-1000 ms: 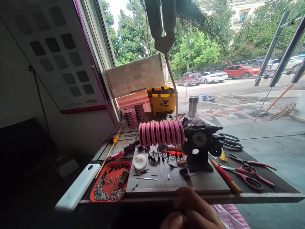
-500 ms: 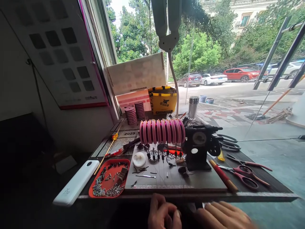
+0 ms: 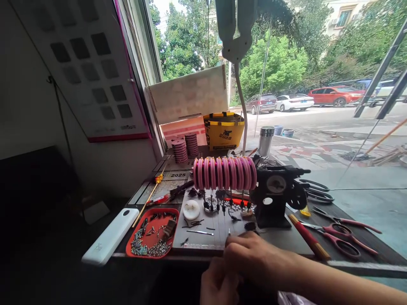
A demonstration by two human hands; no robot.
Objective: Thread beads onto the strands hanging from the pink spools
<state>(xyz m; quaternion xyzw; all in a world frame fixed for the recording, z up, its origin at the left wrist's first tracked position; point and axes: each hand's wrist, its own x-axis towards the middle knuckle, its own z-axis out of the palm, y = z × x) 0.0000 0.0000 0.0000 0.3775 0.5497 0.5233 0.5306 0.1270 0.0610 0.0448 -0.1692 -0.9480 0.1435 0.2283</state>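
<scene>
At lower centre, the left hand (image 3: 218, 283) and right hand (image 3: 246, 254) bunch together, fingers curled, whatever they might grip impossible to tell, below pink spools (image 3: 224, 173) mid-frame, rowed beside a black stand (image 3: 277, 212), apparently for easy reach.

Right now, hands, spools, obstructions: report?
Right hand and left hand close together, grip hidden. Pink spools rowed beside black machine. Right forearm hides part of table's front edge.

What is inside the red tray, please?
The red tray holds many small silvery pieces, some dark pieces and a brownish block. Whatever lies beneath the block is covered.
</scene>
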